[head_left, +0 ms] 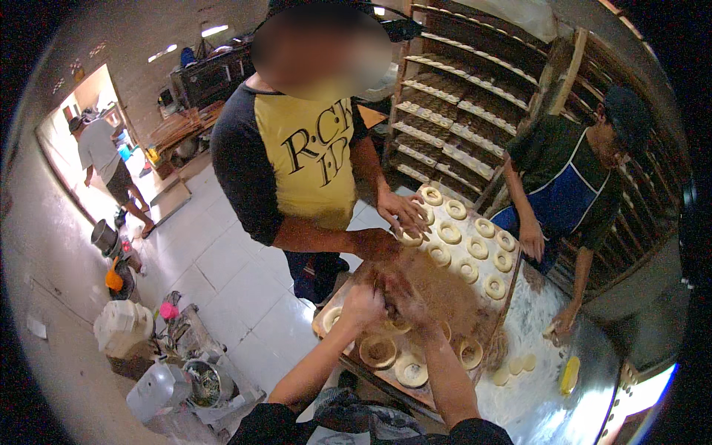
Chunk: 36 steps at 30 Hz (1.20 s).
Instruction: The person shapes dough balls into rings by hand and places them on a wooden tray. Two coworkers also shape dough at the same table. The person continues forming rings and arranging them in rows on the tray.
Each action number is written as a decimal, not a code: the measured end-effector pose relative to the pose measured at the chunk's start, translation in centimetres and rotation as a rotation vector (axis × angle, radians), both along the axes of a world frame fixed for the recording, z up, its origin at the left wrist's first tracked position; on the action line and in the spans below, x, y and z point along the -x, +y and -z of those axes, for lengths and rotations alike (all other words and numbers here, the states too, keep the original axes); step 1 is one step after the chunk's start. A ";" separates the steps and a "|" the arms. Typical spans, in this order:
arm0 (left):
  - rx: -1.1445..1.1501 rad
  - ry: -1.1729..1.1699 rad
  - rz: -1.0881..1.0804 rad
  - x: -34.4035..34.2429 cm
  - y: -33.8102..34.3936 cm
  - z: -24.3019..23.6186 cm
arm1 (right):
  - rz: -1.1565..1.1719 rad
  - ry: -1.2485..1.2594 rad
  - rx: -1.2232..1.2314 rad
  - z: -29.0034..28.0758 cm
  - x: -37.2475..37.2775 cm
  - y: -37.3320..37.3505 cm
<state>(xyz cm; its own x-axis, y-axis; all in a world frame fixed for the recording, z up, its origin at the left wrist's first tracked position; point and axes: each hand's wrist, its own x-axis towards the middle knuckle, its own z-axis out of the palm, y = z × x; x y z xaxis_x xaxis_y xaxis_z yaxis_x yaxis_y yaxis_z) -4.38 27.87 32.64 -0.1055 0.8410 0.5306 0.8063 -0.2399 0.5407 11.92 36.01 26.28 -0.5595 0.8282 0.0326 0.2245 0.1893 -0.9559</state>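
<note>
My left hand (365, 304) and my right hand (410, 302) meet over the near half of a wooden board (415, 278). The left fingers are curled inward around something I cannot make out. My right fingers are smeared by motion, and what they hold is hidden. Just below my right hand, a dough ring (400, 325) shows in part. Around my wrists lie a large dough ring (378, 352), a floury dough piece with a small hole (410, 370) and another ring (470, 354). By the board's left corner is one more ring (331, 319).
Several dough rings (454, 210) fill the far side of the board, where a co-worker's hand (404, 215) reaches in. Another person (575, 178) leans over a floured metal table (526, 378) holding dough discs (515, 365) and a yellow object (569, 376). Loaded racks (467, 96) stand behind.
</note>
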 end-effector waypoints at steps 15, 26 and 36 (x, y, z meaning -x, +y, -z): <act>0.504 0.355 -0.324 5.6 0.2 1.0 | 0.124 -0.767 -0.557 -7.3 6.6 -2.4; 0.169 0.114 -0.064 -0.8 -2.2 -0.8 | 0.504 -0.689 -0.144 -8.8 -12.4 -9.3; 0.586 -0.169 0.583 -27.1 -5.7 -5.4 | 0.873 -0.987 0.011 -1.2 -35.0 -16.3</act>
<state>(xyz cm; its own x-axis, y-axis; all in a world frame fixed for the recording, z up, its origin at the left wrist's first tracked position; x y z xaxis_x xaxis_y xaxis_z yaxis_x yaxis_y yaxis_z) 22.67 22.15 38.03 0.3927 0.9197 0.0070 0.5374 -0.2357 0.8097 46.89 19.73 27.51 0.3711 0.9244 -0.0879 0.8680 -0.3789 -0.3210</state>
